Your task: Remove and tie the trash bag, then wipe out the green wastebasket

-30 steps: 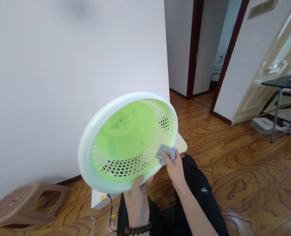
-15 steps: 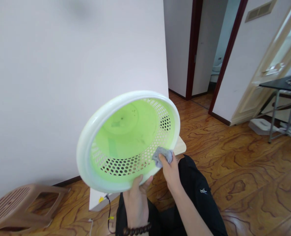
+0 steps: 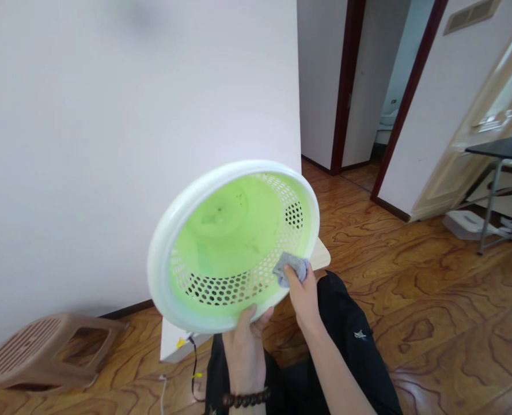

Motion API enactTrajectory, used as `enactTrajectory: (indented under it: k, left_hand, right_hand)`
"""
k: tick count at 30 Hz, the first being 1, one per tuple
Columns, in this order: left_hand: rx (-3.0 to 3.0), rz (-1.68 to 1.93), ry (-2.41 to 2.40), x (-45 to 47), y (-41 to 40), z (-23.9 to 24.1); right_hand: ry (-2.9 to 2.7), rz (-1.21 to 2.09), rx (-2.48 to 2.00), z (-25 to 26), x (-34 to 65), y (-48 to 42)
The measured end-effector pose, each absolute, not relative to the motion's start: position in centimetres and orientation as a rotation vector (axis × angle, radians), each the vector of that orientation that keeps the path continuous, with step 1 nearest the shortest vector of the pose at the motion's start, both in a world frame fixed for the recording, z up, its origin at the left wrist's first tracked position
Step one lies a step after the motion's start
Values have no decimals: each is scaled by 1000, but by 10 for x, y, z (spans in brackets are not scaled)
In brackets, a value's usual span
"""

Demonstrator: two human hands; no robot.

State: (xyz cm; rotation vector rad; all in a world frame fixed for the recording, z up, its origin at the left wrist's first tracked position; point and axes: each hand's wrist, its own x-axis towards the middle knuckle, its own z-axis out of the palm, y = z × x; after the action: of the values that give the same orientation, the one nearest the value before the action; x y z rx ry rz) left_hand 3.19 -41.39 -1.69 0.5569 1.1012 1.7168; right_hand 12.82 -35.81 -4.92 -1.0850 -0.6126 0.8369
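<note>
A round plastic basket (image 3: 238,230), light green inside with a broad white rim and rows of holes, is held up tilted with its opening toward me. My left hand (image 3: 247,331) grips the near lower rim, thumb over the inner side. A folded grey cloth (image 3: 291,268) is pinched in my right hand (image 3: 303,291), which presses it on the lower right rim and inner wall. Small dark marks show on the basket's green bottom.
A brown plastic stool (image 3: 52,351) stands at the lower left by the white wall (image 3: 130,144). Behind the basket is a pale tabletop (image 3: 322,255), with a black cable (image 3: 194,369) below. A dark folding table (image 3: 504,147) and a white box (image 3: 467,223) stand at right.
The basket and both hands sit slightly further right in view, as does the room behind. The cloth stays on the same part of the rim, in my right hand.
</note>
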Motion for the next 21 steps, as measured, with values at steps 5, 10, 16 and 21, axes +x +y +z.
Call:
enactTrajectory:
  k: [5,10,16,21]
  left_hand:
    - [582,1665,1132,23,-414,-22]
    - [589,1680,1095,25,-414,-22]
    - [582,1692,1072,27,-415,-18]
    - [584,1689,1089,26,-415,-19]
  right_hand:
    - [-550,944,-999,-59,124,-368]
    - [-500,802,-1037,-52,131,-370]
    - [-526,1004,-954,-57,111,-379]
    - [-454,816,-985,-58,130,-370]
